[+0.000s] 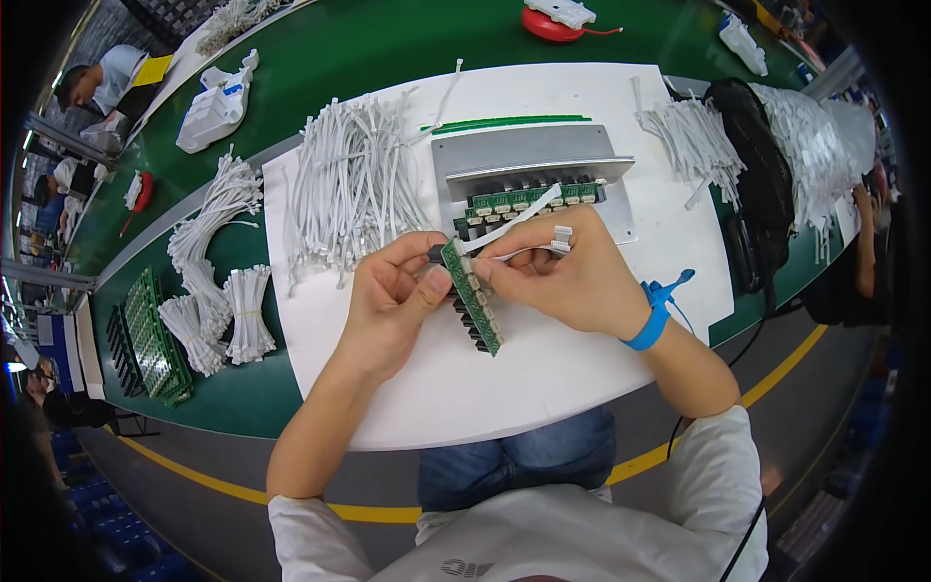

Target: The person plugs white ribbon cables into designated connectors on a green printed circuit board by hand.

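Note:
My left hand grips the upper end of a narrow green circuit board between thumb and fingers. White sockets run along the board's face, and black parts stick out from its back. At the board's top sockets, my right hand pinches a white cable with small white plugs; the fingertips hide the plug end at the board. A blue wrist strap circles my right wrist. Just beyond the hands, a grey metal fixture holds more green boards in a row.
Loose white cables lie left of the fixture, with bundled cables and stacked green boards farther left. More cables, a black bag and a plastic bag of cables lie right. Other people sit at the far left.

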Motion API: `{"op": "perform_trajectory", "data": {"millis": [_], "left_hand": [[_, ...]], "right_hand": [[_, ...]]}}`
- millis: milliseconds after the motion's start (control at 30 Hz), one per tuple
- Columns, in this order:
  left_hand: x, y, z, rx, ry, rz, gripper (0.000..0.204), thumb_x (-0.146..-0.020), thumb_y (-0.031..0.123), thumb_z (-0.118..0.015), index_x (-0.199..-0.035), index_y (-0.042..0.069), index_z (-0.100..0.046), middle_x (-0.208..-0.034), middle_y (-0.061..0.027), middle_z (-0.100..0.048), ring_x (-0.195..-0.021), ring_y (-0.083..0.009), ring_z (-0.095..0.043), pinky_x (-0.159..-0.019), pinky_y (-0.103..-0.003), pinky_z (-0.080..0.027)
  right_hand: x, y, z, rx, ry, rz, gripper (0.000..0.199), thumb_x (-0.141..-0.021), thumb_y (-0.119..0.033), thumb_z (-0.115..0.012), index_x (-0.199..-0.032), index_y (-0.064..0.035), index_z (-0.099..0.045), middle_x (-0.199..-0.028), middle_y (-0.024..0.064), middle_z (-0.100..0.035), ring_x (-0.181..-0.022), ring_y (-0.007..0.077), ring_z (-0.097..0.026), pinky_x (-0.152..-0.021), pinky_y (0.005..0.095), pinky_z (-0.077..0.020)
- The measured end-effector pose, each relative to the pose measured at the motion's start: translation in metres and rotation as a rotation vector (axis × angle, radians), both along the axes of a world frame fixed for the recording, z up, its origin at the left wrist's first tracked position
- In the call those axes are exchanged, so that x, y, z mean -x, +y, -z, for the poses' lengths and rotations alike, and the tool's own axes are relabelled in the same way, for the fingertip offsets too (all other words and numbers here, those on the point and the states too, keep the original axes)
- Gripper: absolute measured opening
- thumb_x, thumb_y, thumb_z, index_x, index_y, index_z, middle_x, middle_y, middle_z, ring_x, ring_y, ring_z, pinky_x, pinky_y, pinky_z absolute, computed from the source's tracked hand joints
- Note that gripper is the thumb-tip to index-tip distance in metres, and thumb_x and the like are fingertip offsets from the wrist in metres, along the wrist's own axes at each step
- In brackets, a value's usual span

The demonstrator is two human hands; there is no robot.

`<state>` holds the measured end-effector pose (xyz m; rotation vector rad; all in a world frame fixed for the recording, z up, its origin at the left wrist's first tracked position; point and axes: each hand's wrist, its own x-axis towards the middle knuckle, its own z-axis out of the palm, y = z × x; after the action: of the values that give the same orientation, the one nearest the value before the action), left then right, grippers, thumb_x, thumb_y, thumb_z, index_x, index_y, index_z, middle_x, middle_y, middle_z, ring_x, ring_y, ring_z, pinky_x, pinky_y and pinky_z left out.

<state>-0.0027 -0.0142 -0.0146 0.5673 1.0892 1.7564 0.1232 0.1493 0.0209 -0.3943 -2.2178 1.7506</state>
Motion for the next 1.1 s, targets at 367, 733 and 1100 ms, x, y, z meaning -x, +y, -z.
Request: {"op": "perform_trajectory", "data": {"millis": [367, 733, 1100], "left_hand": [[0.023, 0.003, -0.015, -0.059, 0.061, -0.352, 0.018, -0.096, 0.011, -0.054, -0.112, 0.002, -0.052, -0.097, -0.0041, -0.063, -0.084, -0.0091, -0.060, -0.077, -0.024, -0.049], [0.000, 0.010, -0.003, 0.007, 0.453, -0.417, 0.035, -0.102, 0.036, -0.039, -0.099, 0.004, -0.053, -0.083, -0.0040, -0.054, -0.069, -0.0101, -0.050, -0.063, -0.024, -0.041], [0.011, -0.006, 0.010, -0.136, 1.059, -0.440, 0.088, -0.061, 0.084, -0.060, -0.093, 0.002, -0.049, -0.065, -0.0015, -0.048, -0.052, -0.0109, -0.042, -0.050, -0.023, -0.033]], "right_hand": [[-0.003, 0.003, -0.011, -0.057, 0.261, 0.174, 0.030, -0.091, -0.020, -0.062, -0.109, 0.0008, -0.049, -0.064, 0.0027, -0.047, -0.057, 0.0088, -0.045, -0.049, 0.0251, -0.0352], [0.004, -0.005, 0.003, -0.137, 0.214, 0.207, 0.012, -0.093, -0.004, -0.050, -0.104, 0.0006, -0.045, -0.083, 0.0111, -0.055, -0.063, 0.0125, -0.053, -0.052, 0.0282, -0.0404], [0.000, 0.007, -0.010, -0.209, 0.234, 0.198, 0.025, -0.102, -0.018, -0.040, -0.121, -0.0042, -0.051, -0.070, -0.0011, -0.047, -0.064, 0.0058, -0.041, -0.059, 0.0199, -0.0342]]}}
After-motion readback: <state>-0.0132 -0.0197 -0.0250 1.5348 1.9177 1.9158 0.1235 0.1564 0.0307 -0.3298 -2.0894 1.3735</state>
